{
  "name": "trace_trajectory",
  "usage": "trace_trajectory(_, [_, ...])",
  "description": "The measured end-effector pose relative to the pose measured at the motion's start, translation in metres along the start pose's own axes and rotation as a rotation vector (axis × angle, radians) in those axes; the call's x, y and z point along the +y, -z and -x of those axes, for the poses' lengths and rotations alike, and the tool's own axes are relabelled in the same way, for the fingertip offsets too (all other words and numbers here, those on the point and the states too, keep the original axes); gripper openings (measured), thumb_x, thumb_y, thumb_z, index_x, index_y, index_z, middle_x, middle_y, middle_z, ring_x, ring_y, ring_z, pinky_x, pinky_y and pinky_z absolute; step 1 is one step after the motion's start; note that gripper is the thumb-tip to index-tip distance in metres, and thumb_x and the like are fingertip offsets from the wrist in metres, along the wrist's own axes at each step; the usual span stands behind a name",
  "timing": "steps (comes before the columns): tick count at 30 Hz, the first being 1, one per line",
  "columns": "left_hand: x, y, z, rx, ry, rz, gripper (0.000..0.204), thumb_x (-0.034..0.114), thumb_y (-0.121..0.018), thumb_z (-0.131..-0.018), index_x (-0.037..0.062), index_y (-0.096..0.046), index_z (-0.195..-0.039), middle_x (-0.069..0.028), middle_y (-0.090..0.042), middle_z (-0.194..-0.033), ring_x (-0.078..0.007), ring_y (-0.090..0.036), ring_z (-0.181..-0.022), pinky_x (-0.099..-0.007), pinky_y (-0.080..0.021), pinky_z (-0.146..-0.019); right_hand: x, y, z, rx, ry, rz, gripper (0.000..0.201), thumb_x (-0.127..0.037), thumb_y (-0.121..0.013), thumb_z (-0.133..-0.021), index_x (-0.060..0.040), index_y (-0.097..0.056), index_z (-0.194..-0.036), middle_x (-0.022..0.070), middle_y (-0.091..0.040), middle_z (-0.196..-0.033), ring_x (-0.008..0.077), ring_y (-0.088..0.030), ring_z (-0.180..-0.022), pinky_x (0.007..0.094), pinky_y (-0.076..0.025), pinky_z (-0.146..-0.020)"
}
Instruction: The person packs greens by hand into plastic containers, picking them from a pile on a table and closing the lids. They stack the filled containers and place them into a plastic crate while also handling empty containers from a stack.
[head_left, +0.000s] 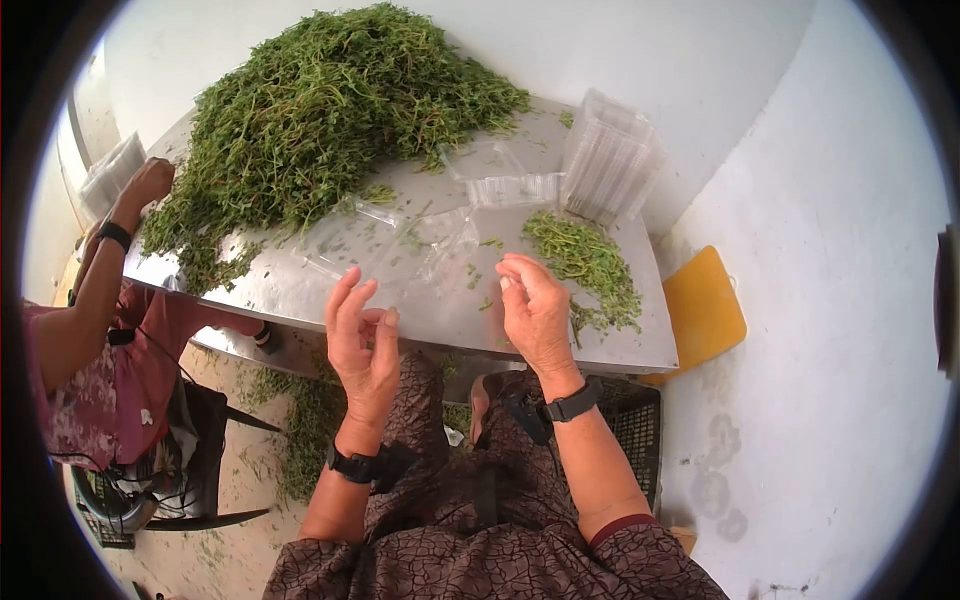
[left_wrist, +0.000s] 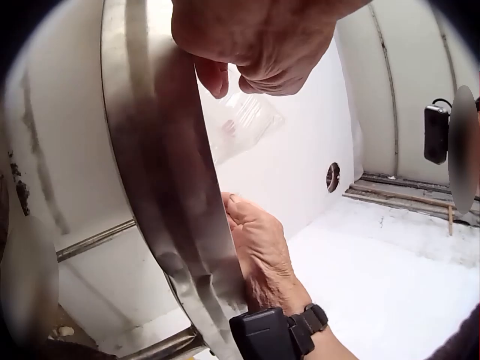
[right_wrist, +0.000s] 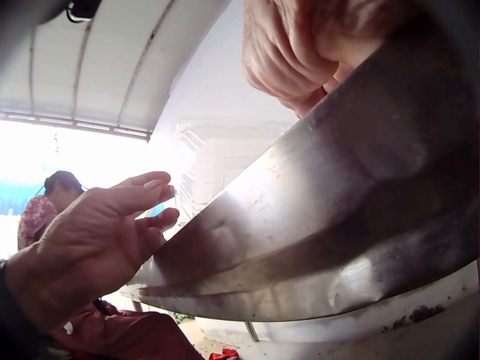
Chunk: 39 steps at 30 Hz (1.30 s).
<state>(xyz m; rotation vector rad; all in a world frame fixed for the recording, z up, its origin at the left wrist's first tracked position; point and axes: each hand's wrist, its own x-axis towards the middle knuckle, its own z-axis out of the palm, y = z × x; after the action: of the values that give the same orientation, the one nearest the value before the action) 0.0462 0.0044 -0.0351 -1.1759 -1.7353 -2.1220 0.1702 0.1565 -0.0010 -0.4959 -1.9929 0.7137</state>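
In the head view my left hand (head_left: 362,350) hovers at the table's front edge, fingers loosely bent and holding nothing. My right hand (head_left: 537,312) is over the edge to its right, fingers bent, nothing seen in it. Beyond them clear plastic containers (head_left: 440,235) lie on the metal table (head_left: 420,312). A small heap of green sprigs (head_left: 590,265) lies right of my right hand. The left wrist view shows my left hand (left_wrist: 255,37) near and my right hand (left_wrist: 262,255) beyond the edge. In the right wrist view my left hand (right_wrist: 97,240) has spread, bent fingers.
A large pile of greens (head_left: 320,120) covers the table's back left. Stacked clear containers (head_left: 612,155) stand at the back right, against the wall. Another person's arm (head_left: 95,280) reaches in at the left. A yellow stool (head_left: 705,310) and a black crate (head_left: 635,430) are at the right.
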Motion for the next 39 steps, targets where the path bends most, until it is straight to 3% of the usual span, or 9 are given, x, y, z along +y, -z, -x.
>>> trace_trajectory(7, [0.006, -0.013, -0.014, -0.118, -0.074, -0.086, 0.043, -0.013, -0.047, -0.081, 0.0067, -0.059, -0.117, -0.0102, -0.054, -0.117, -0.0119, -0.058, -0.077, -0.0235, -0.048, -0.065, 0.005, 0.000, 0.001, 0.012, -0.016, -0.021, 0.015, 0.001, -0.056, -0.082, 0.0034, -0.058, -0.096, 0.0192, -0.063, -0.102, 0.0321, -0.064, -0.083, 0.0334, -0.052, -0.071])
trace_trajectory(12, [0.010, -0.019, -0.017, -0.083, -0.335, -0.390, 0.044, -0.017, -0.051, -0.074, 0.0088, -0.067, -0.106, -0.0090, -0.057, -0.093, -0.0173, -0.055, -0.073, -0.0273, -0.046, -0.061, 0.005, 0.000, 0.000, 0.034, 0.032, -0.023, 0.013, 0.001, -0.057, -0.081, 0.0033, -0.058, -0.094, 0.0194, -0.063, -0.101, 0.0335, -0.064, -0.080, 0.0341, -0.052, -0.068])
trace_trajectory(19, [0.012, -0.026, -0.021, -0.132, -0.421, -0.518, 0.042, -0.013, -0.056, -0.064, 0.0076, -0.069, -0.098, -0.0114, -0.058, -0.096, -0.0202, -0.053, -0.065, -0.0305, -0.047, -0.058, 0.008, 0.003, 0.000, 0.048, 0.015, -0.076, 0.013, -0.001, -0.059, -0.080, 0.0016, -0.059, -0.093, 0.0186, -0.063, -0.100, 0.0326, -0.064, -0.076, 0.0333, -0.052, -0.067])
trace_trajectory(24, [0.005, -0.028, -0.021, -0.136, -0.356, -0.479, 0.042, -0.013, -0.053, -0.064, 0.0075, -0.069, -0.097, -0.0131, -0.058, -0.100, -0.0179, -0.052, -0.055, -0.0294, -0.046, -0.053, -0.006, 0.053, -0.039, 0.029, 0.062, 0.307, 0.019, -0.013, -0.066, -0.078, -0.0026, -0.063, -0.093, 0.0148, -0.066, -0.091, 0.0281, -0.065, -0.068, 0.0344, -0.052, -0.062])
trace_trajectory(26, [0.003, -0.029, -0.023, -0.149, -0.371, -0.470, 0.043, -0.013, -0.053, -0.063, 0.0075, -0.069, -0.096, -0.0137, -0.058, -0.100, -0.0181, -0.053, -0.054, -0.0289, -0.046, -0.052, -0.012, 0.074, -0.061, -0.089, -0.210, 0.347, 0.026, -0.019, -0.065, -0.078, -0.0004, -0.064, -0.097, 0.0159, -0.066, -0.081, 0.0293, -0.065, -0.071, 0.0376, -0.051, -0.066])
trace_trajectory(31, [0.001, -0.031, -0.024, -0.162, -0.310, -0.404, 0.044, -0.017, -0.053, -0.066, 0.0074, -0.068, -0.099, -0.0123, -0.059, -0.099, -0.0153, -0.051, -0.055, -0.0252, -0.044, -0.051, 0.021, 0.085, -0.093, -0.284, -0.204, 0.534, 0.044, -0.028, -0.066, -0.077, 0.0076, -0.061, -0.103, 0.0210, -0.064, -0.075, 0.0352, -0.063, -0.079, 0.0419, -0.048, -0.073])
trace_trajectory(33, [0.001, -0.031, -0.025, -0.192, -0.322, -0.411, 0.048, -0.014, -0.052, -0.058, 0.0078, -0.069, -0.097, -0.0143, -0.059, -0.095, -0.0187, -0.055, -0.053, -0.0280, -0.047, -0.049, 0.024, 0.080, -0.103, -0.432, -0.330, 0.569, 0.046, -0.030, -0.068, -0.074, 0.0087, -0.062, -0.098, 0.0231, -0.063, -0.075, 0.0366, -0.062, -0.078, 0.0424, -0.048, -0.071])
trace_trajectory(37, [0.001, -0.029, -0.024, -0.213, -0.327, -0.404, 0.047, -0.013, -0.052, -0.058, 0.0079, -0.069, -0.097, -0.0131, -0.059, -0.091, -0.0183, -0.055, -0.053, -0.0278, -0.046, -0.049, 0.045, 0.071, -0.112, -0.563, -0.293, 0.665, 0.044, -0.033, -0.069, -0.073, 0.0076, -0.061, -0.089, 0.0237, -0.061, -0.073, 0.0365, -0.062, -0.076, 0.0434, -0.047, -0.070])
trace_trajectory(39, [0.000, -0.028, -0.024, -0.219, -0.373, -0.421, 0.047, -0.013, -0.054, -0.057, 0.0081, -0.069, -0.096, -0.0116, -0.059, -0.089, -0.0177, -0.055, -0.054, -0.0273, -0.046, -0.048, 0.049, 0.066, -0.116, -0.641, -0.348, 0.755, 0.056, -0.031, -0.068, -0.075, 0.0092, -0.057, -0.112, 0.0209, -0.062, -0.076, 0.0358, -0.061, -0.081, 0.0403, -0.047, -0.074])
